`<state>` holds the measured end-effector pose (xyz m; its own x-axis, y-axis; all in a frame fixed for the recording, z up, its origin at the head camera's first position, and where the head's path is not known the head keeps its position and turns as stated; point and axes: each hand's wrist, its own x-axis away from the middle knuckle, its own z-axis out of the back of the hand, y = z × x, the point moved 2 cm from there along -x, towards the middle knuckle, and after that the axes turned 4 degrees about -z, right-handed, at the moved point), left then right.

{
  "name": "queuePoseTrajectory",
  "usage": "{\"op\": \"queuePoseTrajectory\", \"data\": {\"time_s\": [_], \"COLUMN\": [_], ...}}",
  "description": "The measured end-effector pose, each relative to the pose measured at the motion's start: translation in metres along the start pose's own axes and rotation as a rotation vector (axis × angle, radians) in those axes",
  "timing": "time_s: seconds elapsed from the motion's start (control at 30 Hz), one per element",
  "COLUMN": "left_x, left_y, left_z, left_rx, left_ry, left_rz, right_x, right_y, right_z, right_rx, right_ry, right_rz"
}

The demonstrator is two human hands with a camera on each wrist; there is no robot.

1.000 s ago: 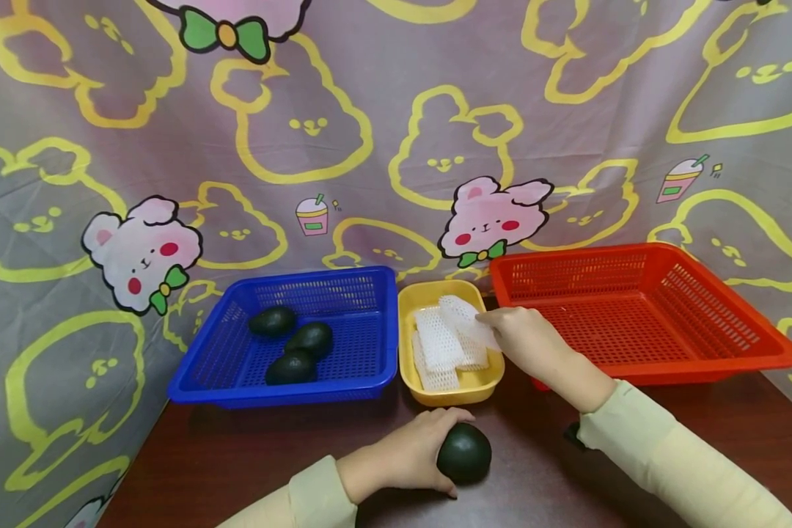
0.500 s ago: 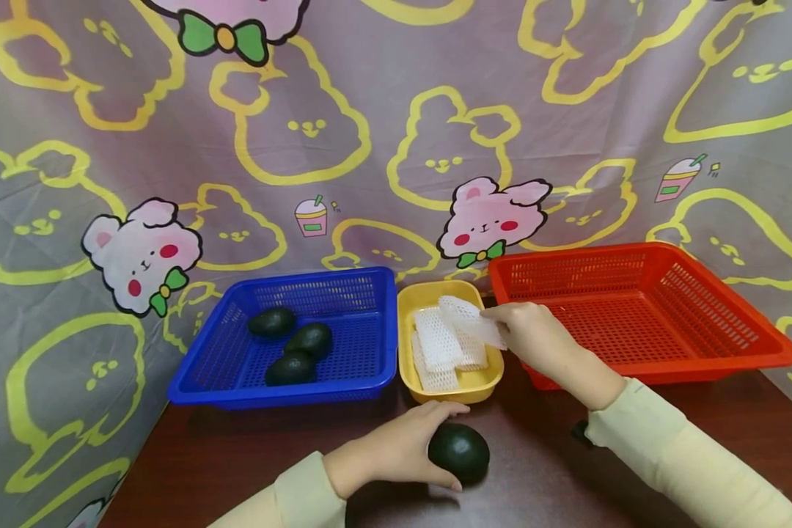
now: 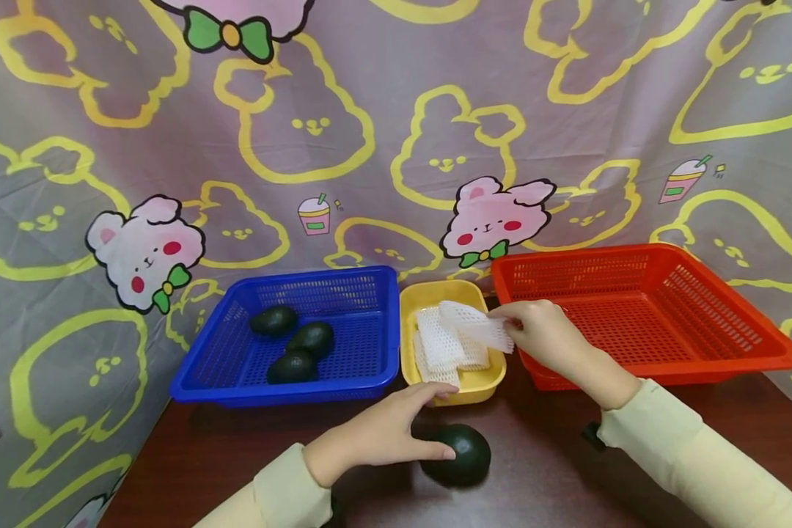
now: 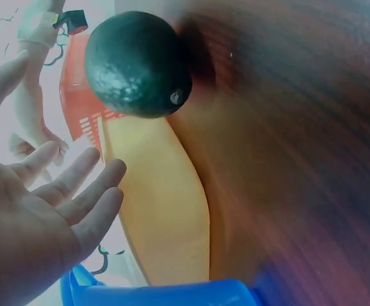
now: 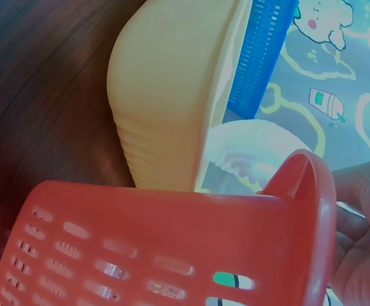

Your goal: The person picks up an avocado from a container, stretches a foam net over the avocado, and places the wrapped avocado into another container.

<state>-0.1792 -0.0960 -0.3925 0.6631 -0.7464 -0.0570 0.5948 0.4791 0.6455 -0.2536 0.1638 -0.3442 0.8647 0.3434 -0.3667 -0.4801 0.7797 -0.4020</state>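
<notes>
The person's left hand [image 3: 389, 429] was open, fingers spread, just apart from a dark green avocado [image 3: 467, 460] on the brown table [image 3: 534, 488]. The right hand [image 3: 551, 336] pinched a white mesh sleeve [image 3: 477, 324] at the right rim of a yellow tub [image 3: 458, 397] holding other sleeves [image 3: 440, 343]. I saw three more avocados [image 3: 314, 339] in the blue basket [image 3: 363, 386] leftward; a red basket [image 3: 673, 369] stood rightward.

Yellow tub [image 3: 491, 387] is looking all smooth plastic, with matt foamy netting [image 3: 441, 345] sitting inside it and a glossy avocado [image 3: 465, 460] plus polished wood-look table [image 3: 534, 469] shining in front.
</notes>
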Motion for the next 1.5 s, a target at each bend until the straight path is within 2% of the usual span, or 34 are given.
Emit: {"op": "queuePoseTrajectory", "data": {"time_s": [0.17, 0.33, 0.53, 0.7, 0.83, 0.93, 1.17, 1.37, 1.5], "left_x": [0.001, 0.006, 0.012, 0.014, 0.015, 0.016, 0.016, 0.015, 0.013], "left_y": [-0.001, -0.001, 0.001, 0.008, 0.014, 0.017, 0.021, 0.025, 0.026], "left_z": [0.006, 0.015, 0.026, 0.033, 0.038, 0.042, 0.045, 0.045, 0.043], "left_rx": [0.01, 0.0, 0.001, -0.027, -0.078, -0.109, -0.16, -0.187, -0.188], "left_ry": [0.007, 0.045, 0.129, 0.224, 0.28, 0.297, 0.303, 0.316, 0.29], "left_rz": [-0.008, 0.009, -0.009, -0.079, -0.142, -0.161, -0.177, -0.202, -0.193], "right_x": [0.005, 0.01, 0.02, 0.031, 0.037, 0.041, 0.053, 0.059, 0.062], "right_y": [0.0, -0.001, -0.009, -0.019, -0.027, -0.032, -0.039, -0.04, -0.039], "right_z": [0.005, 0.01, 0.017, 0.022, 0.024, 0.025, 0.026, 0.028, 0.024], "right_rx": [-0.012, -0.012, -0.023, -0.044, -0.065, -0.067, -0.071, -0.137, -0.183], "right_ry": [-0.006, -0.006, 0.003, 0.02, 0.038, 0.051, 0.096, 0.075, 0.055], "right_rz": [-0.003, 0.021, 0.071, 0.115, 0.178, 0.24, 0.378, 0.524, 0.578]}}
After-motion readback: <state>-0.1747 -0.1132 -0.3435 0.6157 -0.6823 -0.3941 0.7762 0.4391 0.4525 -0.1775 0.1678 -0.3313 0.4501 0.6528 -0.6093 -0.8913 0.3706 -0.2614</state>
